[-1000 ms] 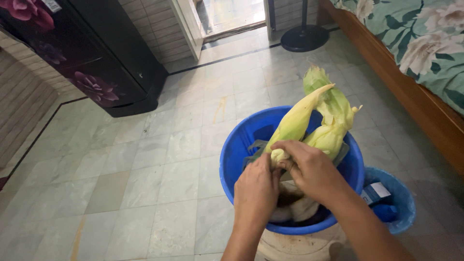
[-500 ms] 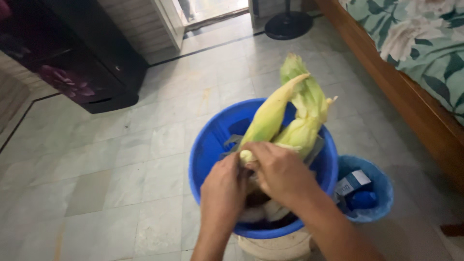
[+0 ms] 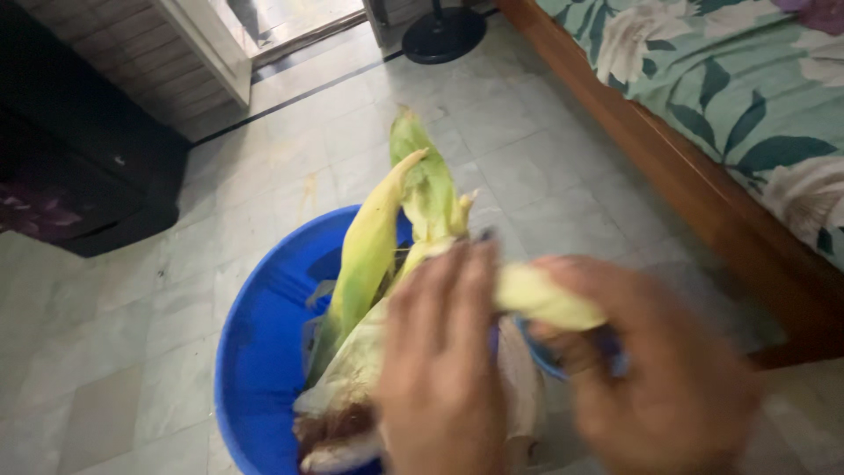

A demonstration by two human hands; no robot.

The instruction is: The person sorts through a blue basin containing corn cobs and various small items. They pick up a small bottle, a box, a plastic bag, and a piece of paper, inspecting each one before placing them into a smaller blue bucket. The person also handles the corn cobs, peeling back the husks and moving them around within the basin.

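Both hands grip the corn: left hand [image 3: 440, 361] steadies it, right hand [image 3: 659, 387] holds a husk strip [image 3: 545, 299]. Pull slowly, over the blue bucket [image 3: 264, 352].

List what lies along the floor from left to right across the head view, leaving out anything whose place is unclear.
Dark cabinet → blue tub → green corn husks → left hand → right hand → wooden bed frame with the floral bedsheet.

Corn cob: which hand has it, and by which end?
Both hands are on the corn cob: right hand at one end, left hand over its middle. Motion blur hides the fingers' exact grip.
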